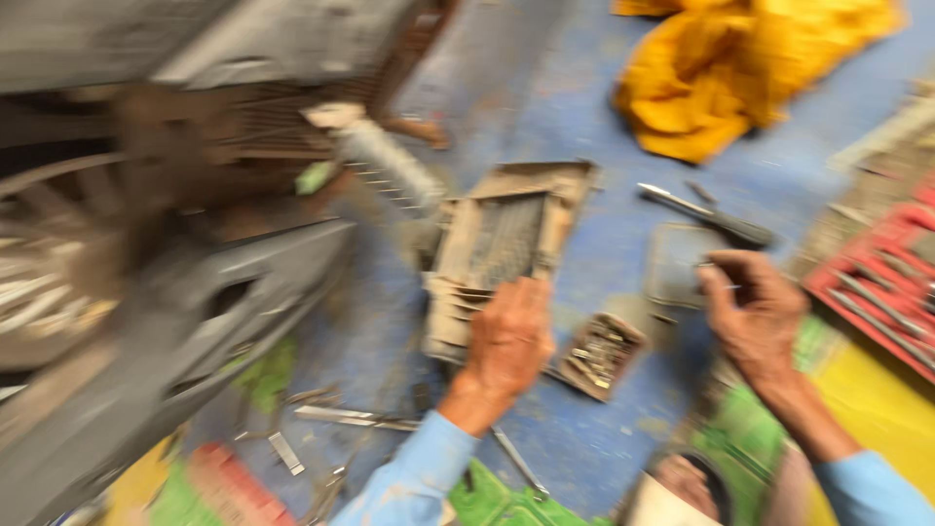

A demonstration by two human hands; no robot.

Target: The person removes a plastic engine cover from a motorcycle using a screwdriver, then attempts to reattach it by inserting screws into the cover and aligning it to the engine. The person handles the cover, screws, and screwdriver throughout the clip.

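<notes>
Here the left hand (506, 341) lies flat, fingers spread, on the dusty tan ribbed metal part (502, 248) that sits on the blue floor (584, 438), just beside a small box of screws (599, 356). The right hand (755, 312) is curled, maybe pinching something tiny (too blurry to tell). To do it well, I think, press the part down firmly so it cannot slide.

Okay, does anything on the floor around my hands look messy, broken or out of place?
Loose metal strips lie scattered on the blue floor beside your left hand, which rests on a dusty finned metal part. A yellow cloth sits crumpled. Blur hides finer damage.
</notes>
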